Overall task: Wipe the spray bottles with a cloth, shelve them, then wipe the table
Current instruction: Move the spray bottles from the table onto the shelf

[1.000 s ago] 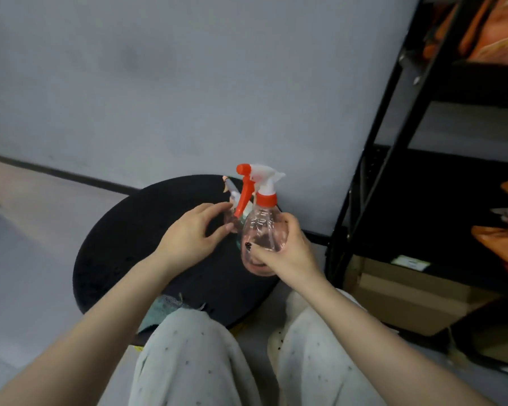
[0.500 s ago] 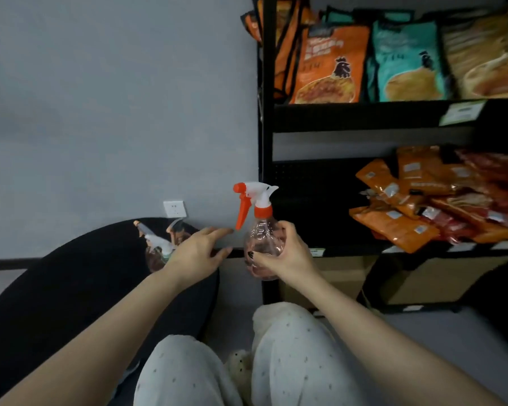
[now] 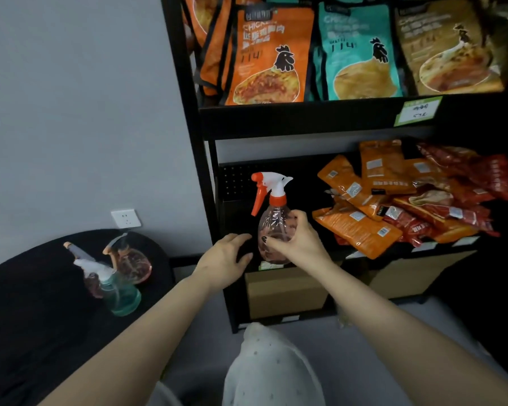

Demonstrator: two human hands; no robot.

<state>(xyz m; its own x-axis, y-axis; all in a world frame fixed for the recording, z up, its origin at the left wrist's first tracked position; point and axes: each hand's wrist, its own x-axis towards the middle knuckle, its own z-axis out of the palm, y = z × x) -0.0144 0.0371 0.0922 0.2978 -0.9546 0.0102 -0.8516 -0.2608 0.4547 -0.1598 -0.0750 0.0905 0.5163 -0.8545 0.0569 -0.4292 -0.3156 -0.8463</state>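
Right hand grips the upright spray bottle (round belly; trigger head above the grip).

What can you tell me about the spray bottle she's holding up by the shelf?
The bottle is clear, pinkish plastic with a rounded body, white spray head, and orange trigger, nozzle tip and collar. It stands upright, trigger pointing left, held before the black shelf's lower level. The right hand grips its body; the left hand hovers beside it, apparently not touching.
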